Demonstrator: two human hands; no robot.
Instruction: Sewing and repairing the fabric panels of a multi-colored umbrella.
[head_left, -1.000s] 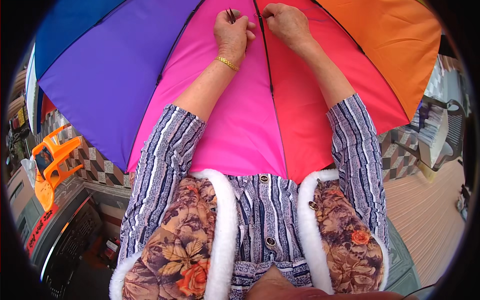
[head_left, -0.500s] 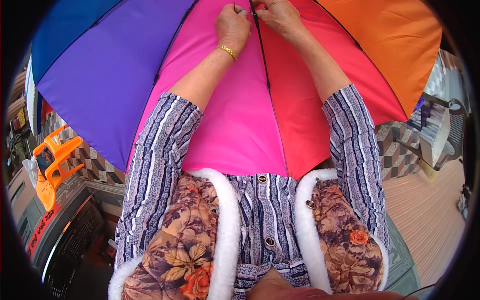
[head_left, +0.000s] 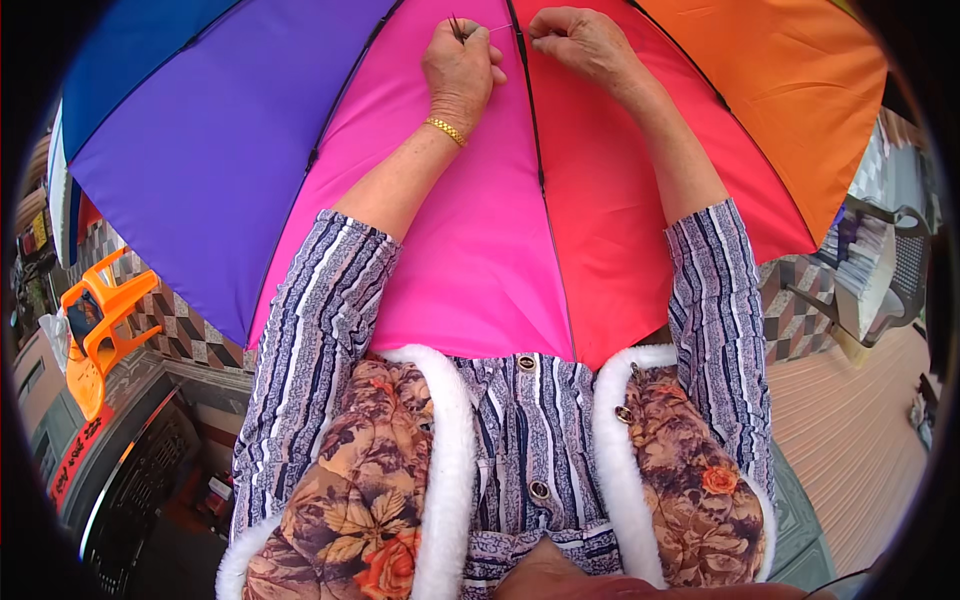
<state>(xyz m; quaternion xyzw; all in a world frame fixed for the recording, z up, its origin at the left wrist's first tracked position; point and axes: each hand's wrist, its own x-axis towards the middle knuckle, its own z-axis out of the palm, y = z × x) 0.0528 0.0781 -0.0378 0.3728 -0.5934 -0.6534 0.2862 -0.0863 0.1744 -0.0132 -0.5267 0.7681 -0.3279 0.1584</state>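
Observation:
An open umbrella canopy of blue, purple, pink, red and orange panels spreads before me, its dark ribs facing up. My left hand is closed over the pink panel, gripping a small dark tool with two pointed tips, like thread snips. A fine pale thread stretches from its thumb toward the dark rib between the pink and red panels. Just right of that rib, my right hand is closed in a pinch over the red panel. What its fingertips hold is too small to make out.
On the left, an orange plastic chair stands on patterned tiles with a dark item on it. A grey chair bearing a pale stack is at the right. The canopy's near edge reaches my waist.
My right hand has moved right, away from the rib, and slightly down. My left hand has shifted a little left and down, bringing the dark tool's tips and the thread into clearer sight.

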